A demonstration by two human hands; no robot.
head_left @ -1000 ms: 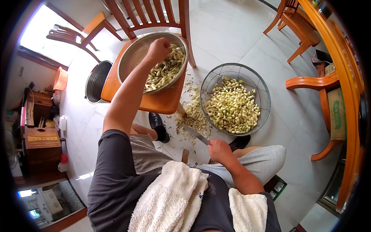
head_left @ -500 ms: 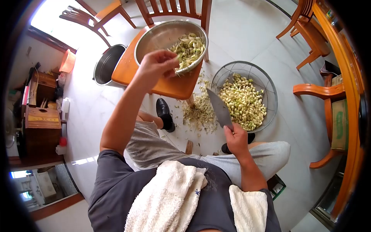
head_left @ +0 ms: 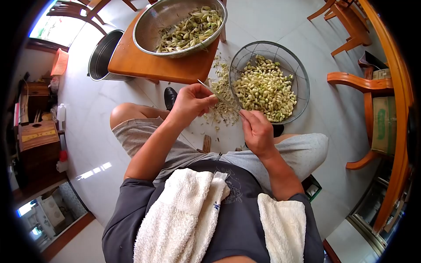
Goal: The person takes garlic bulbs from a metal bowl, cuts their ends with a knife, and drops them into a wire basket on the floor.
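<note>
My left hand (head_left: 191, 104) is closed, pinching a small pale bulb (head_left: 212, 96) between thumb and fingers. In my right hand (head_left: 258, 130) is the handle of a knife (head_left: 227, 103), its broad blade seen nearly edge-on and reaching across to the left hand's fingers. Just beyond the right hand, a round wire basket (head_left: 305, 72) on the floor holds many trimmed whitish-green bulbs (head_left: 267, 90). A metal colander (head_left: 145, 31) with untrimmed, stemmed bulbs (head_left: 188, 31) stands on a wooden chair (head_left: 158, 68), ahead and to the left.
Peelings and stem scraps (head_left: 222, 115) litter the floor between my feet. A dark metal bucket (head_left: 98, 61) stands left of the chair. Wooden furniture (head_left: 359, 81) and a cardboard box (head_left: 384, 125) line the right side. A towel (head_left: 175, 210) hangs over my chest.
My left hand has come back from the colander to in front of me, now with a bulb. The knife has turned edge-on and met it. The view has shifted, showing the chair and basket higher.
</note>
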